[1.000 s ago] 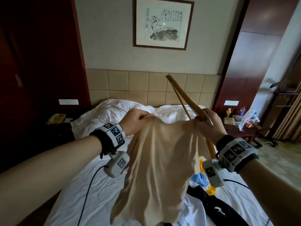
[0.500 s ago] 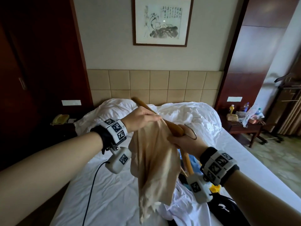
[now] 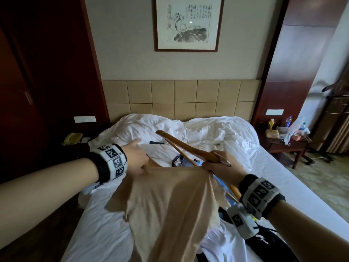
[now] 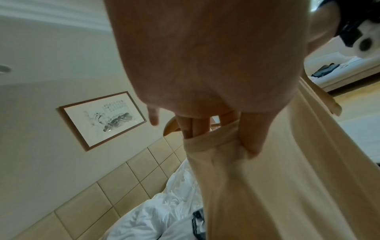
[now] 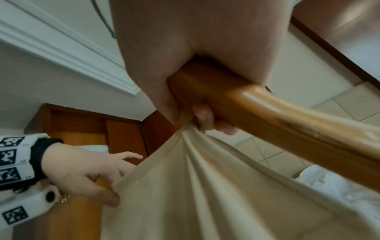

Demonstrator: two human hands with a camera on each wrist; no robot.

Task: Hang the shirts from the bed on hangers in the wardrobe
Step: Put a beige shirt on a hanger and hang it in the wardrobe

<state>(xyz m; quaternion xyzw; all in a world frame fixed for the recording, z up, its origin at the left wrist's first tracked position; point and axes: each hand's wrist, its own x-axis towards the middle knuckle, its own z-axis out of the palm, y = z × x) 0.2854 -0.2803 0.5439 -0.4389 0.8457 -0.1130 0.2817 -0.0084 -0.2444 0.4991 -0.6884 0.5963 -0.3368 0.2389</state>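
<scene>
A person stands at the foot of a bed [image 3: 98,220], stretching a beige shirt [image 3: 170,208] between both hands above the sheets. The left hand [image 3: 135,159] pinches the shirt's folded hem between thumb and fingers, index finger pointing free. The right hand [image 3: 220,167] is clenched around the neck of a wooden hanger [image 3: 186,146] and, with the same fingers, bunches the shirt's other edge.

The hanger is not yet inside the shirt; one arm of it juts out over the duvet, the metal hook lying across the knuckles. The double load on the right hand looks the likeliest point of failure: loosening those fingers to steer the hanger could let the cloth drop back on the bed. The left hand's hold is shallow, so a hard tug could pull the hem free. The hanger's far arm might also snag the other clothes [image 3: 190,162] lying just under it. The wardrobe is not clearly in view.
</scene>
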